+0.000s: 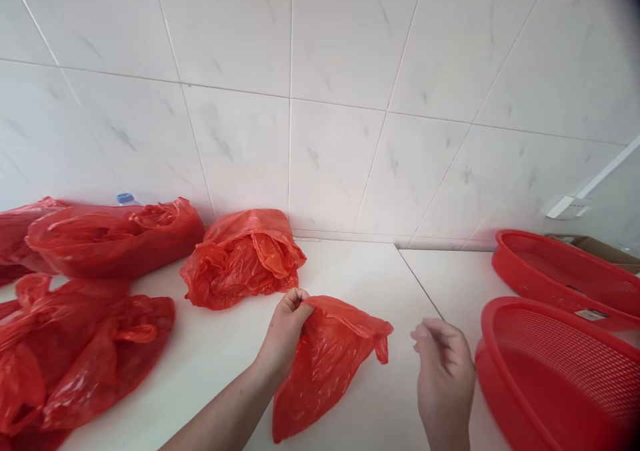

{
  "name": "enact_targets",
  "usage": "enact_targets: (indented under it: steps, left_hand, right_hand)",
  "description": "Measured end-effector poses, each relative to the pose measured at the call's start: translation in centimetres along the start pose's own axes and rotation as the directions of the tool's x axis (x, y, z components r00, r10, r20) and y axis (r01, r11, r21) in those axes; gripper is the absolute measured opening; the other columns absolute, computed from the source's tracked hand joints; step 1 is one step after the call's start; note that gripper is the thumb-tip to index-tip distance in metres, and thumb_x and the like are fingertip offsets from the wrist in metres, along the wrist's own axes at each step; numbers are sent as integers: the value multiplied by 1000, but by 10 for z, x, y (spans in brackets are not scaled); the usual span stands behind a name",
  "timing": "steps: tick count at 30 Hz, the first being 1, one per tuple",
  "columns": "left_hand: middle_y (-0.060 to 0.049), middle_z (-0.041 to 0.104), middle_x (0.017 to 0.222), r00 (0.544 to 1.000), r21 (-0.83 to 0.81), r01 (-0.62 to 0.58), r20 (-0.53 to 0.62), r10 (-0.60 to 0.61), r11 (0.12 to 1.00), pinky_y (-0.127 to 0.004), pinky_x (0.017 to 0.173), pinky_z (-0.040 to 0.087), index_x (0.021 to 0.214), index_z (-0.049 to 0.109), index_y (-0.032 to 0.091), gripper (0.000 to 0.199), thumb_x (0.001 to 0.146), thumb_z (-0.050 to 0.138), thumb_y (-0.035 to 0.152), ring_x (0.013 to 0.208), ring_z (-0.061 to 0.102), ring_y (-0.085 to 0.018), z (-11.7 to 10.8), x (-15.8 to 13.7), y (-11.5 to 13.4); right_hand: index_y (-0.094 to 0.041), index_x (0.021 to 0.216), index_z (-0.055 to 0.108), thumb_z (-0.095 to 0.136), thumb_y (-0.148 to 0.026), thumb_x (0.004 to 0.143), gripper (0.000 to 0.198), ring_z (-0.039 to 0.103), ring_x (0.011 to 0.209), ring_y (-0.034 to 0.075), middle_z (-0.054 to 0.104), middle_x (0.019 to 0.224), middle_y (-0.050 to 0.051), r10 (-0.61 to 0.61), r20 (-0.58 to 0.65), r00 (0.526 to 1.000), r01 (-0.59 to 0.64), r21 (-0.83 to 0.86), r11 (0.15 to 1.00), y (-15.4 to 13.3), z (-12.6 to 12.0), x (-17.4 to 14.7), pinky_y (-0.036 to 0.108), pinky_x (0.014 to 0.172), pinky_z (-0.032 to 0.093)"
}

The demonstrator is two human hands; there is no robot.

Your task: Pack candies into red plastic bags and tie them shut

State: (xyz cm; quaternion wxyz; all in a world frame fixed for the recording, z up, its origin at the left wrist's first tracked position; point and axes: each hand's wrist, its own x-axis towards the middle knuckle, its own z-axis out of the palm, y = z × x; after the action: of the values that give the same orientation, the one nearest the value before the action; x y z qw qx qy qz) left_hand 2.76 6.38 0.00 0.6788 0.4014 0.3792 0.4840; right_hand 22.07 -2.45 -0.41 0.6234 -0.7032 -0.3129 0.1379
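Observation:
My left hand pinches the top edge of a crumpled red plastic bag between thumb and fingers. The bag hangs down and to the right over the white tabletop, with a handle loop dangling from its right corner. To the right of the bag, apart from it, my right hand is loosely curled, with nothing visible in it. Its fingers are slightly blurred. Just beyond my left hand lies a bunched heap of red plastic bags.
More filled red bags and a pile of loose red bags cover the left side. A blue bottle cap shows behind them. Red plastic baskets stand at the right, near a cardboard box. A tiled wall closes off the back.

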Motion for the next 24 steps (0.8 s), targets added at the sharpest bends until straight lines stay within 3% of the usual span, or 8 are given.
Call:
enact_targets:
  steps: [2, 6, 8, 11, 15, 18, 22, 24]
  left_hand:
    - [8, 44, 59, 1000, -50, 25, 20, -24, 998, -18, 47, 30, 71, 43, 21, 18, 77, 60, 25, 49, 38, -6, 5, -5, 1]
    - [6, 47, 62, 990, -125, 90, 124, -74, 988, -20, 54, 36, 67, 43, 20, 29, 80, 64, 35, 54, 43, -7, 17, -18, 7]
    - [5, 49, 63, 976, -158, 120, 202, -87, 980, -21, 59, 40, 66, 43, 19, 31, 80, 65, 36, 57, 46, -8, 21, -24, 10]
    - [3, 51, 64, 963, -263, 113, 268, -40, 958, -22, 64, 43, 63, 45, 18, 30, 82, 65, 31, 62, 49, -9, 22, -29, 15]
    - [3, 56, 71, 993, -470, 12, 109, 44, 883, -23, 71, 47, 71, 53, 18, 16, 83, 63, 23, 70, 56, -10, 10, -21, 26]
    - [4, 58, 73, 996, -507, -27, 57, 65, 862, -21, 67, 48, 80, 57, 20, 9, 82, 65, 23, 65, 56, -8, -7, -16, 38]
    - [1, 65, 83, 987, -170, -42, 148, 67, 985, -25, 72, 48, 101, 59, 24, 37, 69, 76, 16, 74, 60, -12, -29, -24, 47]
    - [1, 65, 76, 988, 109, -60, 147, 43, 992, -22, 67, 47, 88, 63, 20, 26, 67, 77, 15, 69, 59, -12, -39, -29, 45]
  right_hand:
    - [-23, 91, 60, 53, -36, 85, 16, 61, 77, 18, 65, 84, 3, -216, 96, 972, 215, 15, 976, -5, 4, -14, 29, 70, 50]
    - [-26, 112, 59, 48, -19, 87, 28, 61, 106, 21, 65, 114, 5, -586, 473, 658, 644, 49, 764, 0, 25, -27, 34, 89, 50]
    - [-26, 131, 46, 46, -16, 86, 45, 53, 119, 22, 56, 131, 6, -601, 550, 580, 719, 3, 695, 4, 34, -25, 38, 95, 48]
    - [-23, 135, 41, 46, -13, 82, 54, 60, 106, 21, 61, 123, 8, -527, 624, 577, 739, -125, 661, 7, 37, -21, 35, 83, 52]
    - [-23, 81, 61, 45, -6, 77, 23, 58, 63, 15, 63, 70, -1, -358, 725, 589, 765, -357, 536, 4, 27, -20, 26, 56, 45]
    - [-22, 76, 59, 45, -8, 80, 20, 57, 70, 16, 62, 81, 1, -397, 697, 597, 789, -424, 445, 0, 14, -13, 27, 57, 44]
    - [-22, 83, 61, 43, -9, 80, 22, 55, 93, 23, 56, 113, 8, -522, 632, 573, 819, -468, 333, -5, -7, 10, 39, 73, 49]
    - [-22, 84, 62, 41, -8, 81, 26, 52, 104, 26, 50, 125, 9, -586, 599, 545, 832, -471, 292, -6, -17, 21, 42, 80, 49]
